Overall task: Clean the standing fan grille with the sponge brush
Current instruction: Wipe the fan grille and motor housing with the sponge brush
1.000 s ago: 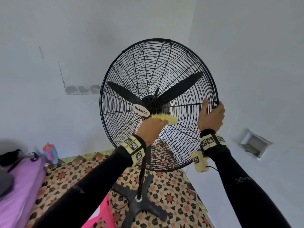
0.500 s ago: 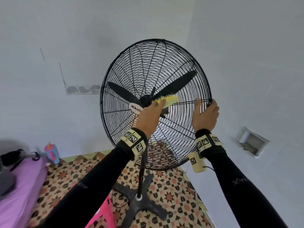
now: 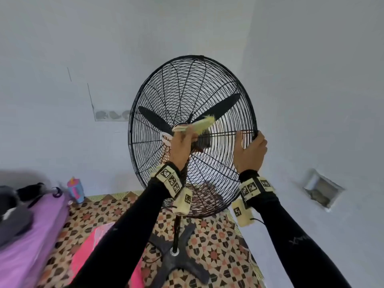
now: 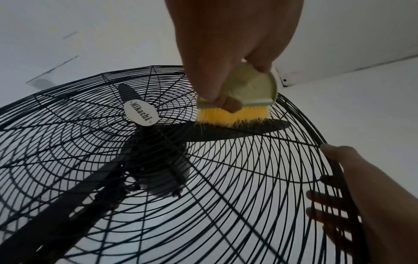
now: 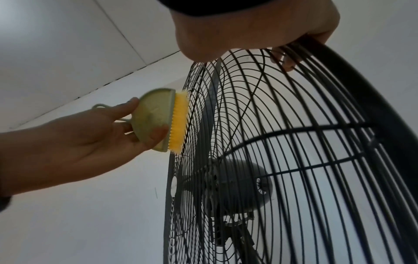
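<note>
**Q:** Entry, current step?

**A:** I read it as mid-scrub on the front of the grille [image 3: 192, 113]. My left hand [image 3: 180, 149] has its grip curled round the pale green back of the sponge brush [image 4: 237, 100], thumb on one side and fingers on the other, yellow bristles against the wires just right of the hub badge [image 4: 140, 113], over a black blade [image 3: 220, 107] behind them. My right hand [image 3: 250, 150] holds the rim at the right edge, fingers hooked through the wires, thumb on the front, steadying the fan head.

**Q:** Next move?

**A:** My judgement: work the bristles outward along the wires ring by ring, with light pressure, since the wires are thin and will flex. The right hand's grip should stay put so the head does not swing. Upper and left sections look unreached from here; I cannot tell how clean any part is.

**Q:** Surroundings, obstructions?

**A:** Below me, the cross-shaped base [image 3: 178, 254] stands on a patterned floor [image 3: 218, 246], a thin cable trailing beside it; a trip risk, I think. Left, a purple bed [image 3: 27, 235], with a pink item near its foot. Farther off, a small blue and pink bottle [image 3: 75, 189] by the wall. Right wall has a recessed box [image 3: 322, 190], close to the fan's rim.
</note>
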Demonstrator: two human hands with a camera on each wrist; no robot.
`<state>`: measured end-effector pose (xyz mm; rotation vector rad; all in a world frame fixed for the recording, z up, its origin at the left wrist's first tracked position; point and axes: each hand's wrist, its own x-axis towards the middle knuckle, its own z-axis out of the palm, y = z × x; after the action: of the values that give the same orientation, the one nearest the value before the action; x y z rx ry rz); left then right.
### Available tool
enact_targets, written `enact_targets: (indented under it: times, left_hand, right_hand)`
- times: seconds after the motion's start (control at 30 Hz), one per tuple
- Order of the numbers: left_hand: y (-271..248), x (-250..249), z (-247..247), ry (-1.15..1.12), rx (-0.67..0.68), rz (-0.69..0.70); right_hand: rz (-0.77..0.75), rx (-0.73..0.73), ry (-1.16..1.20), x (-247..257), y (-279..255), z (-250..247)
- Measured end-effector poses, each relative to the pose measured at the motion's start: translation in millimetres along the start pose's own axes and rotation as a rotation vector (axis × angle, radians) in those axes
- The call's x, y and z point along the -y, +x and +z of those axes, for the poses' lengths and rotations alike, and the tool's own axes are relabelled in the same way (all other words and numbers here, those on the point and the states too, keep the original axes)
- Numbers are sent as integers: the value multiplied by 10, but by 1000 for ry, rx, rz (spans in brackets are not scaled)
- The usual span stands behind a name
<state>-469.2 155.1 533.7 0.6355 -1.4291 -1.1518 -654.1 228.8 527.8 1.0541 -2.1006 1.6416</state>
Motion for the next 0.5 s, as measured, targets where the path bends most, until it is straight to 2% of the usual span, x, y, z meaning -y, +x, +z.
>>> enact_targets:
  times: [0.07,0.17,0.23,0.33,0.4,0.5]
  left_hand:
    - [65,-64,63,14,-50,-59]
    - [49,-60,95,140,-54,-10]
    - [-140,193,97,228,-35,21]
    - [-530,564,23,231,7,-31]
    - [-500,436,9,218,23,-5]
    - [-183,-55,88,163,-18,71]
  right_hand:
    - [2,15,24,-28,20,-24]
    - [4,40,69,-80,51,-60]
    - [22,58,93,-95,60,-73]
    - [38,61,103,-65,103,-87]
    - [46,67,94,-42,116,-95]
    - [29,80,78,6,69,-101]
